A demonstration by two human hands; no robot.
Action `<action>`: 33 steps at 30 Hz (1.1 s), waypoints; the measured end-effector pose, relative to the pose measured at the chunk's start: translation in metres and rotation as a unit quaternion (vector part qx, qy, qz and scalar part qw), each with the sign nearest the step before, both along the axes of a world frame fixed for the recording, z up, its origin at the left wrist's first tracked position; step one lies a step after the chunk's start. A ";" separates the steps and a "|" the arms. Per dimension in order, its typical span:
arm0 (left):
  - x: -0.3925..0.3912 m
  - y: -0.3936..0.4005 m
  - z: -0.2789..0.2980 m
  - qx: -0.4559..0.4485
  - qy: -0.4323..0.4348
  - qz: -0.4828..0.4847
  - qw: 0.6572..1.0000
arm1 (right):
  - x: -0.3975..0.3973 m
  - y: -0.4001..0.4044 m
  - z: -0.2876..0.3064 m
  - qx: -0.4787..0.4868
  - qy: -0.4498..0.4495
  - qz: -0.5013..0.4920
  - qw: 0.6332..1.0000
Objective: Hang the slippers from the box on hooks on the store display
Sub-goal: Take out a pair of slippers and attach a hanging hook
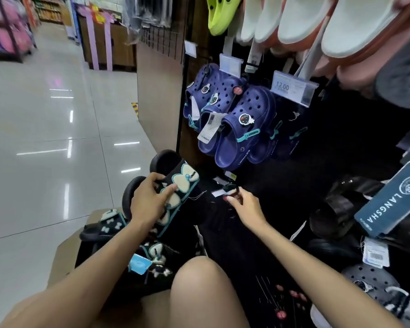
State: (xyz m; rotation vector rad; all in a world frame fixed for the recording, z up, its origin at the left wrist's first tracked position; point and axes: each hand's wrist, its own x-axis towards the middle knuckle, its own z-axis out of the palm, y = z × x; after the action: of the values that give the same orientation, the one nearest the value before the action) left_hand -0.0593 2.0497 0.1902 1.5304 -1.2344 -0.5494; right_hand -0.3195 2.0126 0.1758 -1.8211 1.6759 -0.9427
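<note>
The left hand (pixel 149 200) grips a pair of black slippers (pixel 175 185) with pale bows, fingers curled over the straps, holding them above the box (pixel 64 254). The right hand (pixel 244 204) pinches a small black hook (pixel 232 188) at the dark display (pixel 341 143). More slippers (pixel 109 224) lie in the box. Blue clogs (pixel 242 124) hang above.

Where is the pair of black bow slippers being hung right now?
The black slippers are at centre frame, gripped by the left hand, raised above the box and just below-left of the hanging blue clogs.
</note>
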 end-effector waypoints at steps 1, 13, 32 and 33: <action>0.008 0.001 0.001 0.002 0.004 0.009 1.000 | 0.011 -0.002 0.009 -0.002 0.000 0.022 1.000; 0.096 0.018 0.006 0.016 -0.034 0.064 0.997 | 0.135 -0.014 0.042 0.038 -0.031 0.228 0.972; 0.102 0.005 0.003 0.058 0.025 0.044 0.997 | 0.170 0.008 0.021 0.048 -0.042 0.317 0.946; 0.100 0.005 0.004 0.058 0.018 0.045 0.997 | 0.171 0.008 0.022 0.040 -0.041 0.309 0.949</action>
State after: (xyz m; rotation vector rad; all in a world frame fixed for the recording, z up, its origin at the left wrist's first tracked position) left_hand 0.0410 2.0550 0.1947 1.6575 -1.1158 -0.5955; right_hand -0.1488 2.0206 0.1976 -2.0292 0.9657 -0.6476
